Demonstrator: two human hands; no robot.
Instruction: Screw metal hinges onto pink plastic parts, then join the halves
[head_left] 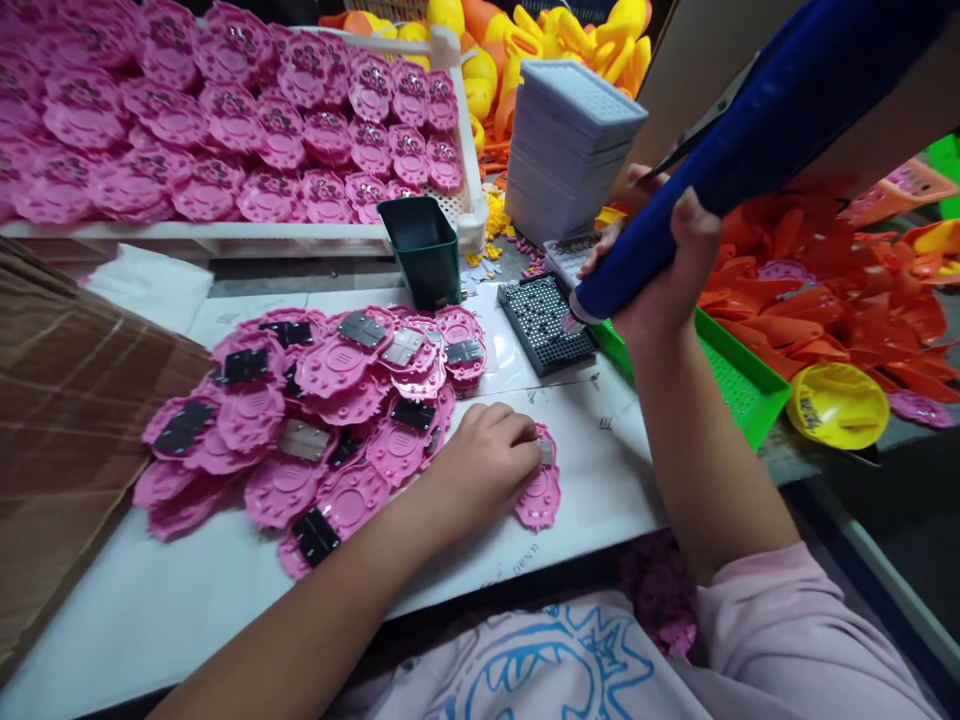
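Note:
My right hand (pixel 667 270) is wrapped around a blue electric screwdriver (pixel 630 265), slanted with its tip low over a black perforated tray (pixel 541 315) dotted with small metal pieces that look like screws. My left hand (pixel 491 455) lies on the white work surface, its fingers closed on the edge of a pink plastic part (pixel 538 500) with a small grey cover. Left of that hand is a heap of similar pink parts (pixel 330 370), many bearing black or grey rectangular covers. A dark green cup (pixel 424 255) stands behind the heap.
A white crate (pixel 469 150) of pink parts fills the back left. Behind the black tray rises a stack of white trays (pixel 559 160). A green tray (pixel 757 390), a yellow bowl (pixel 838 405) and orange pieces (pixel 817 300) are at right; a cardboard box (pixel 75 420) is at left.

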